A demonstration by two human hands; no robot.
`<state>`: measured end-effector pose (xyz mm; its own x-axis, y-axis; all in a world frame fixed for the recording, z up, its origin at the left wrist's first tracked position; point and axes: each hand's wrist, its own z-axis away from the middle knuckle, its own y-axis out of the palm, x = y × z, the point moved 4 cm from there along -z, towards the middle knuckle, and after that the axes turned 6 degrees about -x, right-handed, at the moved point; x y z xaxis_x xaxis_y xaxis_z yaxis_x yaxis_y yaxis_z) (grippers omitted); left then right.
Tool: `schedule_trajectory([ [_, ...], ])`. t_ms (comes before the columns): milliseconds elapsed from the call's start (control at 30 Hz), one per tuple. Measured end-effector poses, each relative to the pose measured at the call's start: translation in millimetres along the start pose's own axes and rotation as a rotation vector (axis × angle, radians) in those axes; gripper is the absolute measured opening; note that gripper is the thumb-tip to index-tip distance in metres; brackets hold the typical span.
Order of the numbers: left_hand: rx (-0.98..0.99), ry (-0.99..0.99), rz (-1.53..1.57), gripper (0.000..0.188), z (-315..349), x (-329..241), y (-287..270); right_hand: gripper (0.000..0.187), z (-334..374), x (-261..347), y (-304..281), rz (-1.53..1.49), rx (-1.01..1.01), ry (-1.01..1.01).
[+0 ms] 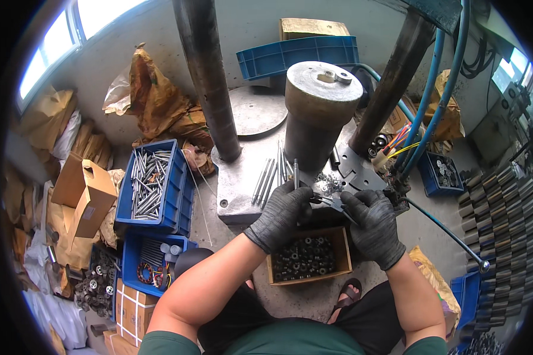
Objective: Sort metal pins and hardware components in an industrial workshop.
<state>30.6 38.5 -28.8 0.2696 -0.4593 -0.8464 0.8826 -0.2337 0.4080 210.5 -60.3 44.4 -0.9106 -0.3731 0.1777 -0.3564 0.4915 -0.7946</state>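
My left hand (284, 213), in a dark grey glove, is closed around a slim metal shaft (296, 170) that stands up from the fingers. In my gloved right hand (373, 225) is a pair of pliers (333, 203), its tips pointing left, close to the left fingers. Whether the tips touch the shaft is hidden by the glove. Several similar shafts (265, 180) lie side by side on the metal press table (234, 192), left of the hands. A heap of small metal clips (330, 182) lies on the table just beyond the pliers.
A thick steel cylinder (320, 118) rises behind the hands, between two dark columns (204, 77). Below the hands sits a box of small dark parts (309, 258). A blue crate of shafts (151, 183) stands left. At right, a ball-ended lever (450, 235) sticks out near stacked metal tubes (506, 236).
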Motion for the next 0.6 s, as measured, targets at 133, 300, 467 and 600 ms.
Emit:
schedule_trajectory([
  [133,0.014,-0.005,-0.039,0.011,4,-2,2,0.054,0,0,2,0.009,0.004,-0.003],
  [300,0.031,0.029,-0.065,0.013,0,3,0,0.048,0,-1,2,0.054,-0.015,-0.041],
  [467,0.039,0.035,-0.134,0.015,6,-2,1,0.057,-1,0,3,0.077,-0.004,-0.07],
  [600,0.079,0.074,-0.184,0.023,12,-10,6,0.05,5,-12,7,-0.074,0.106,0.116],
])
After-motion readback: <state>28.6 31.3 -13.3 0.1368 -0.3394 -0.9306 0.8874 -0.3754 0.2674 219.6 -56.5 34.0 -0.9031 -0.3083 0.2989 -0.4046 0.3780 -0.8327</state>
